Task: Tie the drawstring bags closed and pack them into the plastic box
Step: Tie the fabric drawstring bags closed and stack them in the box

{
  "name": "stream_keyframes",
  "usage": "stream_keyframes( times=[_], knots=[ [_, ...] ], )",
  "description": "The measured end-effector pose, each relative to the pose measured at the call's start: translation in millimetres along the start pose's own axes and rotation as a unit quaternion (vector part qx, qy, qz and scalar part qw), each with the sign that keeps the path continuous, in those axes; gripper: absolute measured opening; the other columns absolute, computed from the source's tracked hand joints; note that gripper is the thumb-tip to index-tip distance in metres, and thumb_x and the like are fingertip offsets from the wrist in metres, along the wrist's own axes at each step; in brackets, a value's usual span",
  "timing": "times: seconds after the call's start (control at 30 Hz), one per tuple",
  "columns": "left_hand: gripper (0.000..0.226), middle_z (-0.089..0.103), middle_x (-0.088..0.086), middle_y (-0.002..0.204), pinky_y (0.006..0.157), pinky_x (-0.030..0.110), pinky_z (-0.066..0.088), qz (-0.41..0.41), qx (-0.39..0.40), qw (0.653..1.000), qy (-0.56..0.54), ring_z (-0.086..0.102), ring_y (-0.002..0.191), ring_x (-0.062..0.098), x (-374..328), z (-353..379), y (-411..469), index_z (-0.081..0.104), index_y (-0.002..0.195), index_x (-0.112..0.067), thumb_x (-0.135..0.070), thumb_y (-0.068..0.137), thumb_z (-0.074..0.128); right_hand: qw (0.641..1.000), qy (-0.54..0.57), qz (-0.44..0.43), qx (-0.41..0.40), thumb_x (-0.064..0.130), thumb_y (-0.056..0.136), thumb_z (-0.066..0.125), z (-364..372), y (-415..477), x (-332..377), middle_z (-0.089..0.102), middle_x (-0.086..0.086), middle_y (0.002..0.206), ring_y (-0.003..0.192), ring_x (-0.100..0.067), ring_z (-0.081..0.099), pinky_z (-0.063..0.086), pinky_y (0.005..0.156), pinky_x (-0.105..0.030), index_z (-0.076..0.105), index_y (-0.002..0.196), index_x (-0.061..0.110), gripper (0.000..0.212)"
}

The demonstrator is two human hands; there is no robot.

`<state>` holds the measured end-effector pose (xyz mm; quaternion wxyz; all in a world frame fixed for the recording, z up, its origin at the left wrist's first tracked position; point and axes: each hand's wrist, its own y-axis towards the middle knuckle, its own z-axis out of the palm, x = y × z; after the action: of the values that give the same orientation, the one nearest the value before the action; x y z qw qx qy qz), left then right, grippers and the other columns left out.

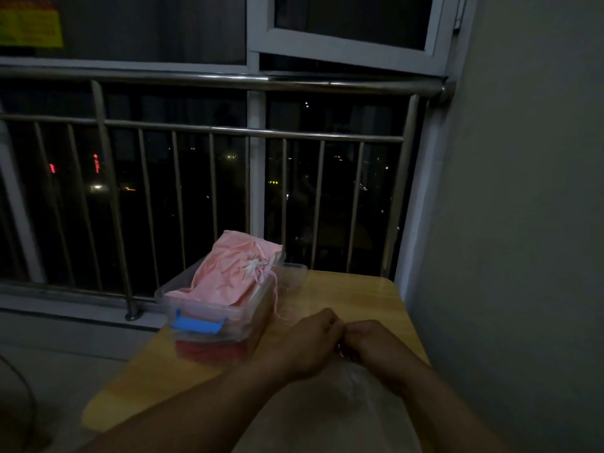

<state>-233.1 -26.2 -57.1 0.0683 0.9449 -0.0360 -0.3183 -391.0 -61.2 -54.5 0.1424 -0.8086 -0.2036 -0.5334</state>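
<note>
Head camera, looking forward-down over table (pixel 376 295), near hands.

Pink bag (pixel 228 276) in clear plastic box (pixel 202 317), blue latch (pixel 198 324), red stuff (pixel 209 349) at the bottom. Tabletop (pixel 359 299) light yellow wood. Whitish translucent bag (pixel 353 416) near hands. Railing (pixel 209 129) silver, wall (pixel 523 223) grey.

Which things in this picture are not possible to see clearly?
Head view:
- Cord or knot: hidden between the closed left hand and right hand.
- Pale bag under the forearms: dim, partly cut by bottom edge.
- Plastic box lower contents: blurred; only red shows.
</note>
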Motion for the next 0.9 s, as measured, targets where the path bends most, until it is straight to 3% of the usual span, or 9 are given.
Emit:
stream_keyframes(
  times=[0.13,0.33,0.43,0.5,0.57,0.63,0.73,0.8,0.9],
  knots=[
    [0.035,0.071,-0.001,0.099,0.092,0.048,0.049,0.025,-0.034,0.994,0.098,0.065,0.092,0.019,25,4,4,0.049,0.097,-0.035,-0.058,0.096,0.022,1.000,0.002,-0.020,-0.004,0.016,0.100,0.061,2,13,-9,0.063,-0.001,0.062,0.056,-0.009,0.052,0.041,0.056,-0.022,0.068,0.063,0.016,0.037],
    [0.018,0.065,0.000,0.101,0.076,0.040,0.054,0.097,-0.071,0.969,0.217,0.065,0.090,0.025,20,1,8,0.053,0.099,-0.028,-0.043,0.103,0.045,0.999,0.037,0.015,-0.031,0.003,0.091,0.068,-10,25,-18,0.077,-0.015,0.086,0.076,-0.019,0.069,0.056,0.073,-0.029,0.073,0.087,0.002,0.007],
    [0.021,0.069,-0.002,0.096,0.081,0.041,0.056,0.022,-0.034,0.989,0.146,0.065,0.088,0.022,11,-1,16,0.058,0.093,-0.030,-0.048,0.099,0.049,0.998,0.049,0.022,-0.041,-0.001,0.087,0.070,-18,24,-19,0.077,-0.019,0.086,0.075,-0.022,0.069,0.056,0.074,-0.034,0.074,0.084,0.002,0.006],
    [0.023,0.070,0.001,0.098,0.082,0.032,0.054,-0.008,0.030,0.997,0.067,0.065,0.089,0.020,-2,-5,23,0.071,0.097,-0.025,-0.040,0.101,0.053,0.998,0.042,0.019,-0.049,0.002,0.089,0.070,-21,21,-18,0.076,-0.019,0.080,0.068,-0.020,0.068,0.055,0.069,-0.031,0.075,0.083,0.003,0.007],
    [0.031,0.070,0.005,0.087,0.064,0.025,0.045,-0.050,0.073,0.996,-0.032,0.060,0.074,0.018,-11,-9,26,0.078,0.100,-0.008,-0.033,0.101,0.060,0.997,0.044,0.018,-0.059,0.003,0.092,0.069,-23,19,-16,0.075,-0.017,0.075,0.062,-0.017,0.066,0.053,0.061,-0.027,0.075,0.083,0.004,0.010],
    [0.035,0.068,0.001,0.072,0.055,0.023,0.039,-0.093,0.079,0.985,-0.120,0.053,0.062,0.015,-13,-10,27,0.081,0.088,-0.009,-0.041,0.096,0.069,0.996,0.052,0.015,-0.066,0.004,0.092,0.070,-23,18,-16,0.075,-0.017,0.075,0.060,-0.016,0.067,0.052,0.058,-0.025,0.076,0.084,0.004,0.010],
    [0.027,0.070,-0.002,0.070,0.064,0.028,0.047,-0.082,0.074,0.984,-0.141,0.059,0.067,0.013,-8,-6,25,0.079,0.076,-0.016,-0.039,0.090,0.076,0.996,0.062,0.007,-0.065,0.005,0.091,0.072,-25,13,-17,0.075,-0.014,0.073,0.060,-0.014,0.068,0.053,0.060,-0.025,0.076,0.084,0.003,0.008],
    [0.019,0.075,0.000,0.081,0.074,0.035,0.056,-0.064,0.073,0.984,-0.151,0.067,0.077,0.014,-4,-5,21,0.081,0.082,-0.017,-0.035,0.088,0.078,0.996,0.067,-0.003,-0.065,0.005,0.091,0.072,-25,10,-18,0.076,-0.010,0.073,0.062,-0.013,0.068,0.053,0.062,-0.024,0.075,0.085,0.003,0.008],
    [0.010,0.078,0.000,0.092,0.085,0.032,0.059,-0.031,0.062,0.985,-0.161,0.069,0.084,0.007,4,-3,18,0.081,0.089,-0.016,-0.026,0.089,0.079,0.994,0.071,-0.018,-0.077,0.007,0.091,0.073,-23,9,-18,0.077,-0.008,0.076,0.065,-0.013,0.069,0.052,0.059,-0.021,0.076,0.088,0.004,0.005]
  ],
)
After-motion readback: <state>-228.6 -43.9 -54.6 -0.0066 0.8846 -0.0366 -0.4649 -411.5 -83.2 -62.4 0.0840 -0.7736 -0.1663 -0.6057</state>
